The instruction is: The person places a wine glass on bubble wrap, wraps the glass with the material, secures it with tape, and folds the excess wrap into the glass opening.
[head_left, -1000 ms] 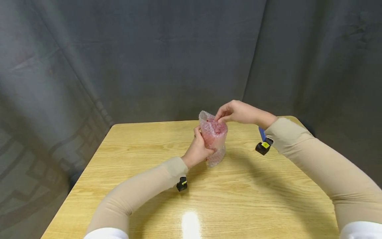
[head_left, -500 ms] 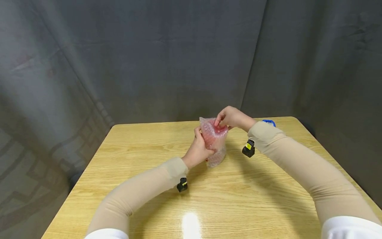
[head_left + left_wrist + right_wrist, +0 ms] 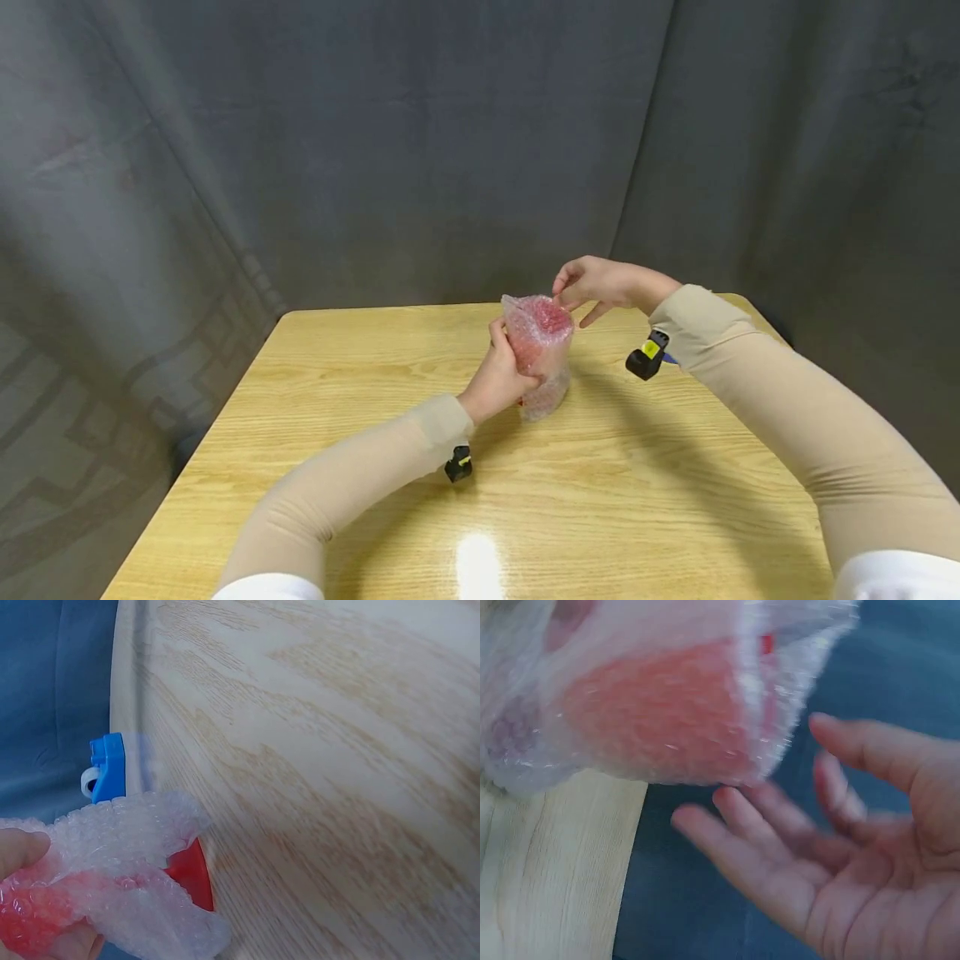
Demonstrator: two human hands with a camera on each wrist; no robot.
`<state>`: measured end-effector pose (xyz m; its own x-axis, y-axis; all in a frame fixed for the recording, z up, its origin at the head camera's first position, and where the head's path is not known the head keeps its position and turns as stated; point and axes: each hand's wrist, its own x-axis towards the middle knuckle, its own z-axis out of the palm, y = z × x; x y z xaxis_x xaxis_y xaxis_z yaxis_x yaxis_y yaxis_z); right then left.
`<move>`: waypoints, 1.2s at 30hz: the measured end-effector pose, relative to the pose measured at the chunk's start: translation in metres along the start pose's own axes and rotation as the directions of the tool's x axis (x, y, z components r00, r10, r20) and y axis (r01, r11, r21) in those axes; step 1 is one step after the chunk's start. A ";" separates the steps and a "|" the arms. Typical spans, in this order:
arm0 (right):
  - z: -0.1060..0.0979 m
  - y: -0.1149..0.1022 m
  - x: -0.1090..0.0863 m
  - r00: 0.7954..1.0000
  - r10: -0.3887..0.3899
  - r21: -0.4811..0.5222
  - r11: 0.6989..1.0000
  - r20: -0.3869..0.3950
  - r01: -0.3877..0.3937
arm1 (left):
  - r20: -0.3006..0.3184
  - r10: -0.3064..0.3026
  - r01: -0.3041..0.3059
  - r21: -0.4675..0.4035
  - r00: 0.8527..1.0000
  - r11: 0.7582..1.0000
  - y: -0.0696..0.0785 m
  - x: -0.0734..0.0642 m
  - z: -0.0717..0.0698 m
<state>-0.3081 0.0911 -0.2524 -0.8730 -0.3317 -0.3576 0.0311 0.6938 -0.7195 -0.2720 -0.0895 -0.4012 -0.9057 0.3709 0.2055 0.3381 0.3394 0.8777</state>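
A red item in bubble wrap (image 3: 538, 337) stands on the table; its flared red base (image 3: 193, 876) shows under the wrap in the left wrist view. My left hand (image 3: 498, 371) grips the wrapped item round its side, thumb toward me. At the top right edge of the wrap is my right hand (image 3: 600, 283). Its fingers are spread and loosely bent in the right wrist view, with nothing pinched, and the fingertips (image 3: 727, 799) lie at or close to the wrap's edge. Whether they touch it I cannot tell. The wrap hides the item's exact kind.
A blue tape dispenser (image 3: 111, 766) with a roll of tape stands near the table edge; in the head view my right forearm mostly covers it. The wooden table (image 3: 360, 358) reaches back to a dark grey curtain (image 3: 450, 167).
My right hand pressed into the top of the wrap half a second ago and has since drawn back to the right. The raised flap now lies lower. My left hand keeps its grip.
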 end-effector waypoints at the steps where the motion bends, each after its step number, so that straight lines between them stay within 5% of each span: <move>1: -0.003 0.000 -0.003 1.000 0.023 0.060 0.998 0.005 -0.023 | -0.003 0.002 -0.002 0.001 1.000 1.000 0.000 0.000 0.000; 5: -0.006 0.000 -0.009 0.994 0.096 0.191 0.976 0.044 -0.103 | -0.008 -0.002 0.002 0.016 1.000 1.000 0.000 0.000 -0.001; 9: -0.002 0.001 -0.009 0.987 0.126 0.206 0.968 0.095 -0.144 | -0.006 -0.007 0.007 0.015 1.000 1.000 0.000 0.000 -0.002; 20: 0.004 0.002 -0.001 0.983 0.158 0.217 0.961 0.090 -0.174 | 0.010 -0.027 0.027 -0.005 1.000 1.000 0.001 -0.001 -0.008; 25: 0.006 0.002 -0.001 0.983 0.154 0.212 0.962 0.104 -0.173 | 0.057 -0.058 0.058 0.001 0.997 0.998 0.013 -0.005 -0.028; 32: 0.005 0.003 0.000 0.983 0.154 0.201 0.965 0.097 -0.171 | -0.008 -0.067 0.067 0.080 0.998 0.994 0.049 -0.002 -0.068; 36: 0.003 0.005 0.001 0.984 0.152 0.199 0.965 0.090 -0.167 | -0.013 -0.043 0.045 0.111 0.999 0.993 0.062 0.009 -0.077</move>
<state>-0.3070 0.0921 -0.2580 -0.8107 -0.2785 -0.5149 0.2733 0.5979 -0.7536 -0.2786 -0.1317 -0.3119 -0.9226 0.3448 0.1727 0.3238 0.4496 0.8325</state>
